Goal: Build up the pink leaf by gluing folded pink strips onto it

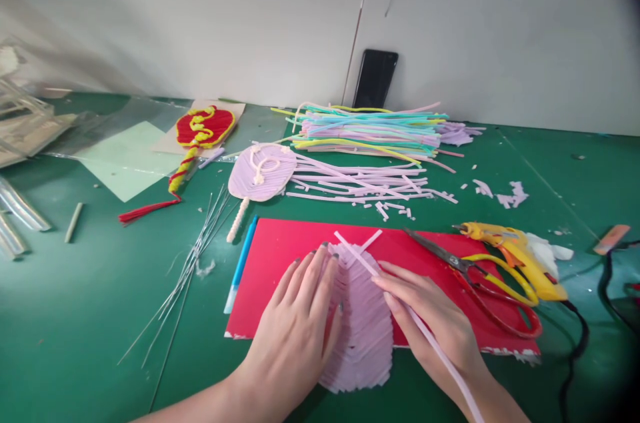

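Observation:
My left hand [295, 329] lies flat with fingers stretched out on the left half of a pale pink leaf-shaped piece [363, 329] made of pipe-cleaner strips. The piece rests on a red sheet [280, 256]. My right hand [430, 323] presses on its right edge, fingers together over a long pale pink pipe cleaner [425, 336] that runs diagonally from the top of the piece back under my palm and past my wrist.
Red-handled scissors [480, 283] and a yellow glue gun [515, 256] lie right of the sheet. Behind are cut pink strips [360, 183], a colourful pipe-cleaner pile [370, 129], a finished pink fan [263, 173], a red-yellow fan [203, 129], thin wires [195, 256], a blue pen [243, 263], a phone [375, 79].

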{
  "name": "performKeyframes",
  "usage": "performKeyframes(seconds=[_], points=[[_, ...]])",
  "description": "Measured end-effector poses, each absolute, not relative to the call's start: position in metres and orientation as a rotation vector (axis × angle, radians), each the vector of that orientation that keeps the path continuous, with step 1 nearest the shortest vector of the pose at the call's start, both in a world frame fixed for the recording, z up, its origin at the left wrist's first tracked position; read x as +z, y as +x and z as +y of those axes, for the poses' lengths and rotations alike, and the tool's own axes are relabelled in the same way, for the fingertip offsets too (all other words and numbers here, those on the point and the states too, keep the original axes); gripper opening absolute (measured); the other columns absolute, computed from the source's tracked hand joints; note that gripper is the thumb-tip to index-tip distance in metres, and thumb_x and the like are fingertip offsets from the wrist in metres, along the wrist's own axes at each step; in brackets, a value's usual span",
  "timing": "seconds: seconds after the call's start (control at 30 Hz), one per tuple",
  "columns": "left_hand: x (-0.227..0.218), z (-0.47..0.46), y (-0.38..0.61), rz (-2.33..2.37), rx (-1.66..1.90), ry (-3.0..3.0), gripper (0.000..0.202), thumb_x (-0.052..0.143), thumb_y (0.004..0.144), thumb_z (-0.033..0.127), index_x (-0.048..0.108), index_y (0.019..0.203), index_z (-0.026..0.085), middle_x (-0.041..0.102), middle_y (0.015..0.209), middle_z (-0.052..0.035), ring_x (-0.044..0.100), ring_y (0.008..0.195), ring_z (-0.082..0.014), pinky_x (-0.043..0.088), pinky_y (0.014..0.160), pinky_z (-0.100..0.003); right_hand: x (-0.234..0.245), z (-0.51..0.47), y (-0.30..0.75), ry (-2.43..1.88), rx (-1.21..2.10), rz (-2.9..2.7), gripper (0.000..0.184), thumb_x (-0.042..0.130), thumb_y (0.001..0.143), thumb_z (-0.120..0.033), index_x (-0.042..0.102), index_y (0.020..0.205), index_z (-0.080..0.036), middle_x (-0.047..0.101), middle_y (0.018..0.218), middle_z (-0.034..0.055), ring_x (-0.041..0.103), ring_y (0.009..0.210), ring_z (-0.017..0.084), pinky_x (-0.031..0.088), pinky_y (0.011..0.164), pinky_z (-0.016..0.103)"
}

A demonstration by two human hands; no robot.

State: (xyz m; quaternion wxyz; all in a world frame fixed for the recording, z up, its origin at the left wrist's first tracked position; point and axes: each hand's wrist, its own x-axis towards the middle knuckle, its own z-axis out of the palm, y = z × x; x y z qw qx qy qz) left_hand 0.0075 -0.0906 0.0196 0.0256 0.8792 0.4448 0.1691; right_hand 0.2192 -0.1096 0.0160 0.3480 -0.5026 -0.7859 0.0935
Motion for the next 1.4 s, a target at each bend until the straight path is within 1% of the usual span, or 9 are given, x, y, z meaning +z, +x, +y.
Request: performKeyframes(seconds=[0.13, 0.2, 0.33, 0.43, 0.63, 0.83, 1.0, 1.23, 1.4], points=[[0.028, -0.096, 0.005, 1.129, 0.616, 2.817, 0.056, 0.045, 0.085, 0.019, 0.032, 0.139, 0.011, 0.044, 0.141, -0.0147, 0.033, 0.135, -0.0261, 0.036, 0.108, -0.043, 0.017, -0.111, 0.217, -1.182, 0.165, -2.154, 0.051, 0.058, 0.079, -0.005, 0.053, 0.127, -0.024, 0.069, 0.109, 0.0047, 0.059, 0.111, 0.023, 0.052, 0.088, 0.036], [0.030, -0.098, 0.005, 1.054, 0.636, 2.864, 0.054, 0.046, 0.085, 0.020, 0.035, 0.137, 0.008, 0.043, 0.141, -0.0151, 0.029, 0.137, -0.0263, 0.034, 0.109, -0.043, 0.018, -0.111, 0.215, -1.142, 0.132, -2.230, 0.051, 0.059, 0.079, -0.006, 0.053, 0.127, -0.023, 0.069, 0.109, 0.0056, 0.058, 0.112, 0.023, 0.052, 0.089, 0.036], [0.024, -0.100, 0.010, 1.153, 0.542, 2.894, 0.051, 0.044, 0.090, 0.032, 0.043, 0.133, 0.006, 0.047, 0.139, -0.0150, 0.037, 0.133, -0.0271, 0.038, 0.106, -0.041, 0.020, -0.109, 0.210, -1.134, 0.066, -2.273, 0.037, 0.058, 0.081, -0.007, 0.060, 0.115, -0.019, 0.071, 0.104, 0.0055, 0.059, 0.111, 0.022, 0.050, 0.089, 0.036], [0.019, -0.100, 0.011, 1.238, 0.457, 2.895, 0.055, 0.041, 0.091, 0.042, 0.044, 0.133, 0.007, 0.047, 0.139, -0.0139, 0.040, 0.131, -0.0273, 0.037, 0.105, -0.040, 0.021, -0.108, 0.209, -1.130, 0.056, -2.269, 0.031, 0.057, 0.081, -0.005, 0.062, 0.109, -0.016, 0.071, 0.102, 0.0052, 0.059, 0.110, 0.021, 0.048, 0.090, 0.034], [0.014, -0.103, 0.011, 1.307, 0.386, 2.953, 0.069, 0.039, 0.089, 0.055, 0.043, 0.132, 0.000, 0.045, 0.138, -0.0219, 0.043, 0.128, -0.0320, 0.040, 0.101, -0.040, 0.020, -0.107, 0.208, -1.120, 0.072, -2.283, 0.030, 0.058, 0.080, -0.004, 0.061, 0.109, -0.014, 0.071, 0.103, 0.0048, 0.057, 0.110, 0.021, 0.045, 0.091, 0.034], [0.012, -0.104, 0.012, 1.390, 0.356, 2.927, 0.073, 0.041, 0.086, 0.057, 0.041, 0.133, 0.002, 0.042, 0.140, -0.0226, 0.043, 0.128, -0.0326, 0.040, 0.100, -0.041, 0.018, -0.109, 0.210, -1.102, 0.073, -2.318, 0.031, 0.059, 0.080, -0.003, 0.061, 0.109, -0.014, 0.070, 0.104, 0.0033, 0.055, 0.112, 0.021, 0.043, 0.092, 0.034], [0.014, -0.101, 0.011, 1.367, 0.303, 2.914, 0.070, 0.040, 0.087, 0.058, 0.041, 0.135, 0.007, 0.040, 0.142, -0.0193, 0.040, 0.130, -0.0320, 0.039, 0.101, -0.044, 0.016, -0.110, 0.215, -1.092, 0.096, -2.386, 0.037, 0.049, 0.081, 0.002, 0.060, 0.113, -0.014, 0.068, 0.112, 0.0043, 0.052, 0.118, 0.021, 0.041, 0.094, 0.036], [0.012, -0.098, 0.012, 1.369, 0.265, 2.899, 0.073, 0.035, 0.088, 0.058, 0.040, 0.135, 0.002, 0.039, 0.142, -0.0200, 0.040, 0.130, -0.0319, 0.039, 0.102, -0.044, 0.015, -0.110, 0.219, -1.107, 0.157, -2.396, 0.036, 0.046, 0.087, -0.004, 0.058, 0.118, -0.016, 0.066, 0.115, 0.0045, 0.050, 0.120, 0.020, 0.041, 0.097, 0.037], [0.012, -0.098, 0.013, 1.368, 0.260, 2.869, 0.072, 0.031, 0.090, 0.058, 0.040, 0.136, 0.003, 0.038, 0.143, -0.0186, 0.039, 0.131, -0.0310, 0.037, 0.103, -0.044, 0.013, -0.111, 0.222, -1.158, 0.294, -2.328, 0.033, 0.045, 0.089, -0.010, 0.061, 0.115, -0.023, 0.063, 0.120, 0.0031, 0.053, 0.117, 0.018, 0.046, 0.095, 0.034]])
